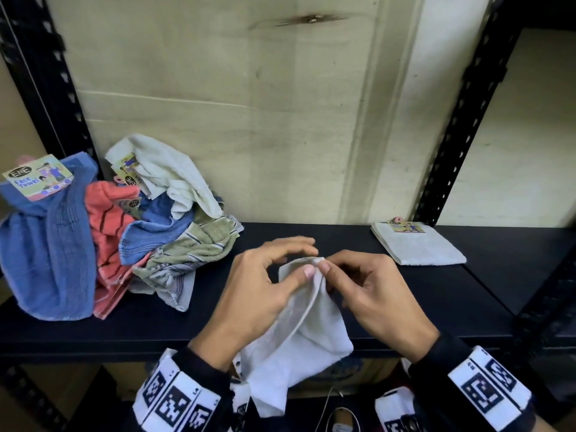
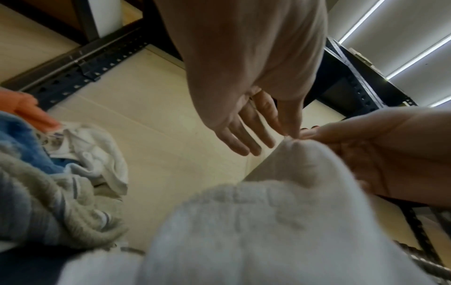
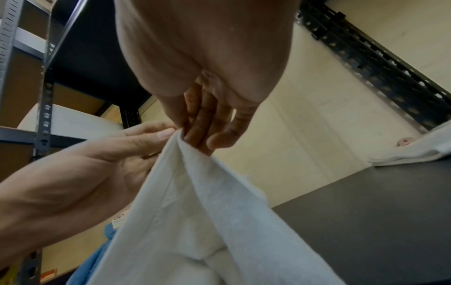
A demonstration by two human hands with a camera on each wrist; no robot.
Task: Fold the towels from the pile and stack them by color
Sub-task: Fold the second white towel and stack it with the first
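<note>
Both hands hold up a white towel [image 1: 307, 335] over the front edge of the black shelf [image 1: 405, 294]. My left hand [image 1: 308, 265] pinches its top corner between thumb and forefinger, the other fingers arched above. My right hand [image 1: 326, 267] pinches the same corner from the right. The towel hangs down between my wrists, doubled along a vertical fold. From the left wrist, the left hand [image 2: 289, 133] meets the towel [image 2: 256, 221] tip. From the right wrist, the right hand [image 3: 195, 140] grips the towel [image 3: 207, 212] top. A folded white towel [image 1: 420, 247] lies at the right.
An unfolded pile sits at the shelf's left: a blue towel [image 1: 46, 251] with a label, a coral striped towel [image 1: 107, 232], a white towel [image 1: 165, 169] and a green striped towel [image 1: 196, 247]. Black perforated posts [image 1: 467, 113] frame the shelf; a pale board backs it.
</note>
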